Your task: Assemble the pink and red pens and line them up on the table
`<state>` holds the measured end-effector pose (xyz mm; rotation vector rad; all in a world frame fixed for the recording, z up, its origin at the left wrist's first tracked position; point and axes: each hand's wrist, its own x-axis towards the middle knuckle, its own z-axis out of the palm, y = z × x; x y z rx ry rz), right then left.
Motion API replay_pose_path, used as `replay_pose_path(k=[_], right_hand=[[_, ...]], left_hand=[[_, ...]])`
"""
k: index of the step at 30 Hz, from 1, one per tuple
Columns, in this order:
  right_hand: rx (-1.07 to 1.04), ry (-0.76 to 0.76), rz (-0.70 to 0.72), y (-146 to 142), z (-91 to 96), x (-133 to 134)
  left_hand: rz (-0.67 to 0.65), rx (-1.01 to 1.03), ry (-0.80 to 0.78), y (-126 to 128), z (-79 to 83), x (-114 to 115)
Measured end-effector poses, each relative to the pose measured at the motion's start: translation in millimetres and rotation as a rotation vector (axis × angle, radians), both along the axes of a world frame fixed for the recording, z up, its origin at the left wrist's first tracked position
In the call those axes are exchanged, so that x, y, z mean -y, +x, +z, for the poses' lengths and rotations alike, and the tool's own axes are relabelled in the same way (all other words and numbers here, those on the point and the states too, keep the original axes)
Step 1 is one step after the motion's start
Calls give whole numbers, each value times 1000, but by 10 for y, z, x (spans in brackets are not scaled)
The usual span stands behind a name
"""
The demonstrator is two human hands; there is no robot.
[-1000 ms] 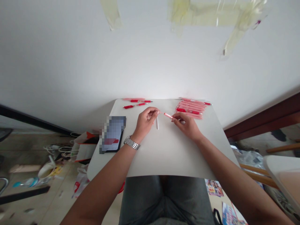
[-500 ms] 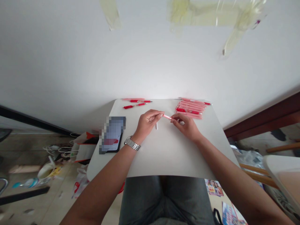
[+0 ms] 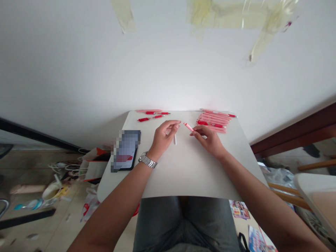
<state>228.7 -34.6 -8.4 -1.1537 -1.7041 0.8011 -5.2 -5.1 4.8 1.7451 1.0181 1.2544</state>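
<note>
My right hand (image 3: 208,138) pinches a pink pen (image 3: 189,127) between thumb and fingers. The pen's red end slants up and left, free of my other hand. My left hand (image 3: 165,134), a metal watch on its wrist, is held just left of that end. Its thumb and fingertips come close together; whatever they hold, if anything, is too small to make out. Below them a short white stick (image 3: 175,140) lies on the table (image 3: 189,171). Beyond my right hand is a pile of pink pens (image 3: 215,117), with a red pen (image 3: 210,124) among them.
Several red and pink pens (image 3: 151,119) lie at the table's back left. A phone (image 3: 127,150) rests along the left edge. The white wall (image 3: 168,70) rises right behind the table. Bags and a bottle (image 3: 33,204) are on the floor at left; a chair (image 3: 315,185) stands at right.
The pen's left end has come away from my left fingertips and tilted upward in my right hand. My left hand has risen slightly. The pens on the table have not moved.
</note>
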Motion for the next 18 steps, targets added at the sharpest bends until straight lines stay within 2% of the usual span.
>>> replay_pose_path(k=[8,18], right_hand=[[-101,-84,16,-6,-21,-3],[23,-18,-16,14,-44,-32]], left_hand=[[55,-123,107,-14,-37,-17],[102,-223,194,-22,-43,-27]])
